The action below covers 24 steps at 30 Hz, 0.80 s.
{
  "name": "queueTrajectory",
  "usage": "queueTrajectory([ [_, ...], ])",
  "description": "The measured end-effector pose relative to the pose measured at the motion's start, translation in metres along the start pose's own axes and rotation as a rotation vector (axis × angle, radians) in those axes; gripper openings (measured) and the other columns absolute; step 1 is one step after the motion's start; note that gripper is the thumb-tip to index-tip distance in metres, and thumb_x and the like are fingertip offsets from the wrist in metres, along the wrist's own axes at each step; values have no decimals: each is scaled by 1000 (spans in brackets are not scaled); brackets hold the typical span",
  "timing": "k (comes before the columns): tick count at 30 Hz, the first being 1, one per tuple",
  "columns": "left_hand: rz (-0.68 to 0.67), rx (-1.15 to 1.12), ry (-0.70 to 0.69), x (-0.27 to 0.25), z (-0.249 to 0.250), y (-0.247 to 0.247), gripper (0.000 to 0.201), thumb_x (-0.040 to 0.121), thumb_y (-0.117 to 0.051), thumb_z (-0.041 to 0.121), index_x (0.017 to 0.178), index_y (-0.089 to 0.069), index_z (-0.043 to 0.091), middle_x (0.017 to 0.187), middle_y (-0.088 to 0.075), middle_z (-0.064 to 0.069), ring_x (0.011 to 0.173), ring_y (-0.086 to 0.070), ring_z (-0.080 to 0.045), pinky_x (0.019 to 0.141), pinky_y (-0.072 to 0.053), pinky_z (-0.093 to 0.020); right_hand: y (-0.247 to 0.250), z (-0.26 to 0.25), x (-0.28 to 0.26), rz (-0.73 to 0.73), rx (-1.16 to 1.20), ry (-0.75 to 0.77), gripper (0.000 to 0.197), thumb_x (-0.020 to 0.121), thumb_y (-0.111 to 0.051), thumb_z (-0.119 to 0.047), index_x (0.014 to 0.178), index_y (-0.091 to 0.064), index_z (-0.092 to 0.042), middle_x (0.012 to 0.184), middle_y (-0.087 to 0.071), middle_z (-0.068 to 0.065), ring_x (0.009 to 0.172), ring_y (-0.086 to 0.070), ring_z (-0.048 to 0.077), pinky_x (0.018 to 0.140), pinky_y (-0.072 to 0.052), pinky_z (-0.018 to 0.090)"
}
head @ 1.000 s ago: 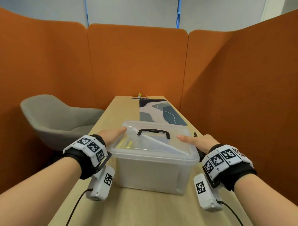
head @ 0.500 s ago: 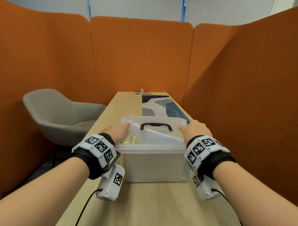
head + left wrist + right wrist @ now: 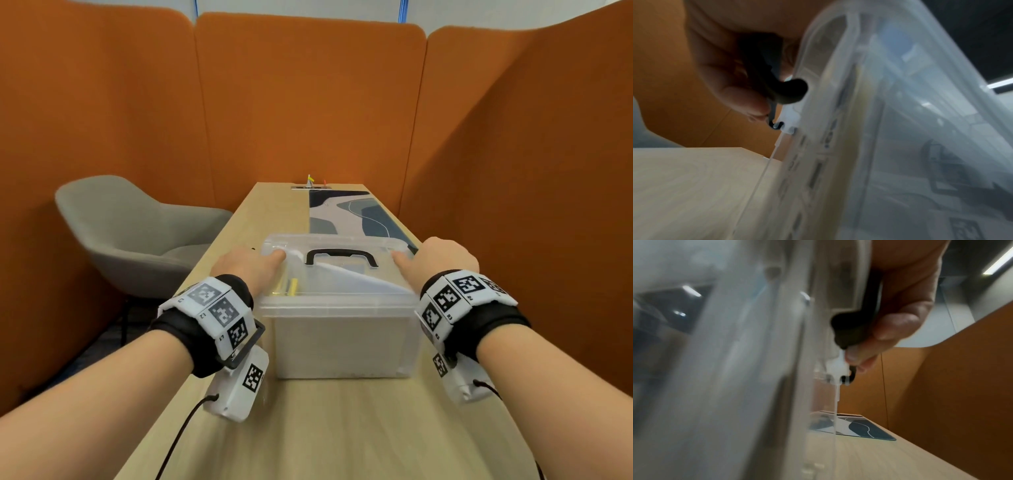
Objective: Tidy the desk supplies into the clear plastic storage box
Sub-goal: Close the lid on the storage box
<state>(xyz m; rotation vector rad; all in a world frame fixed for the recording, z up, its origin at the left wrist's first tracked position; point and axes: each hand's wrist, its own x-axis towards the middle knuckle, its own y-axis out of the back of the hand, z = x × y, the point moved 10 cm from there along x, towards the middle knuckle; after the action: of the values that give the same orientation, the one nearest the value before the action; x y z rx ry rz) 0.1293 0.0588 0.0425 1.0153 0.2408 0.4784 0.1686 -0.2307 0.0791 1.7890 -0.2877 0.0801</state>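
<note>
The clear plastic storage box [image 3: 342, 335] stands on the desk with its lid [image 3: 342, 284] on and the black handle [image 3: 340, 255] lying flat. Yellow items [image 3: 291, 286] show through the lid at the left. My left hand [image 3: 250, 265] grips the box's left side, thumb on the lid; its fingers [image 3: 742, 95] curl over the black left latch [image 3: 785, 92]. My right hand [image 3: 442, 258] mirrors it on the right side, its fingers [image 3: 894, 326] wrapped on the black right latch [image 3: 851, 327]. The box wall [image 3: 900, 146] fills both wrist views.
The light wood desk [image 3: 325, 428] runs away from me between orange partitions [image 3: 308, 102]. A patterned desk mat [image 3: 356, 216] lies behind the box. A cable port [image 3: 310, 186] sits at the far end. A grey chair [image 3: 137, 233] stands to the left.
The box has turned square to me. Both hands have slid from the top of the lid out to its two sides and curled over the side latches.
</note>
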Motion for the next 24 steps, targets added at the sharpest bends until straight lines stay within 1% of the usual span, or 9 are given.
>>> queueTrajectory([
  [3, 31, -30, 8, -3, 2, 5, 44, 88, -42, 48, 81, -51, 5, 71, -50, -6, 75, -50, -27, 67, -37, -30, 0, -1, -6, -27, 58, 10, 69, 75, -34, -80, 62, -47, -13, 59, -49, 0, 61, -52, 20, 56, -41, 26],
  [5, 60, -28, 1, -8, 4, 10, 45, 87, -45, 47, 65, -45, 8, 64, -44, -4, 61, -46, -22, 59, -36, -28, -2, -3, -11, -72, 57, 8, 72, 66, -35, -87, 58, -38, -15, 60, -50, -1, 59, -51, 18, 56, -42, 26],
  [7, 84, 3, -21, -13, 8, 14, 47, 87, -45, 49, 61, -41, 10, 62, -42, -3, 61, -45, -21, 57, -36, -27, -3, -6, -16, -94, 51, -3, 74, 64, -39, -87, 60, -39, -13, 60, -49, -1, 54, -47, 15, 53, -41, 24],
  [9, 94, 43, -40, -14, 11, 16, 54, 85, -45, 59, 68, -46, 8, 62, -44, -2, 67, -49, -23, 60, -38, -28, -8, -6, -17, -117, 78, -29, 77, 68, -40, -84, 71, -49, -8, 66, -52, 2, 56, -47, 16, 52, -39, 24],
  [12, 81, 82, -67, -18, 16, 16, 70, 68, -45, 81, 64, -50, 11, 64, -52, -1, 58, -48, -17, 49, -34, -25, -14, -4, -18, -134, 126, -80, 81, 69, -42, -82, 101, -59, -9, 101, -62, 10, 74, -52, 22, 63, -44, 28],
  [13, 75, 75, -68, -18, 17, 16, 71, 63, -48, 84, 63, -50, 13, 64, -53, -1, 57, -47, -15, 47, -33, -24, -15, -4, -17, -128, 133, -86, 81, 69, -42, -82, 100, -59, -9, 106, -62, 12, 74, -53, 22, 61, -44, 28],
  [16, 51, 55, -60, -21, 18, 17, 73, 57, -52, 86, 63, -50, 14, 66, -54, -1, 58, -48, -15, 46, -32, -25, -13, -7, -14, -94, 117, -78, 73, 69, -43, -80, 69, -50, -8, 103, -63, 13, 58, -48, 17, 46, -35, 24],
  [17, 46, 60, -59, -21, 19, 17, 73, 57, -52, 86, 64, -50, 13, 66, -55, -1, 58, -49, -16, 47, -32, -25, -13, -9, -12, -87, 101, -75, 71, 70, -43, -80, 63, -45, -9, 102, -63, 12, 54, -45, 16, 44, -32, 23],
  [24, 37, 90, -57, -19, 21, 14, 73, 59, -48, 86, 63, -51, 13, 67, -55, -2, 58, -49, -16, 47, -32, -25, -13, -11, -8, -53, 50, -50, 68, 75, -42, -76, 58, -40, -11, 96, -63, 12, 51, -41, 15, 43, -29, 22],
])
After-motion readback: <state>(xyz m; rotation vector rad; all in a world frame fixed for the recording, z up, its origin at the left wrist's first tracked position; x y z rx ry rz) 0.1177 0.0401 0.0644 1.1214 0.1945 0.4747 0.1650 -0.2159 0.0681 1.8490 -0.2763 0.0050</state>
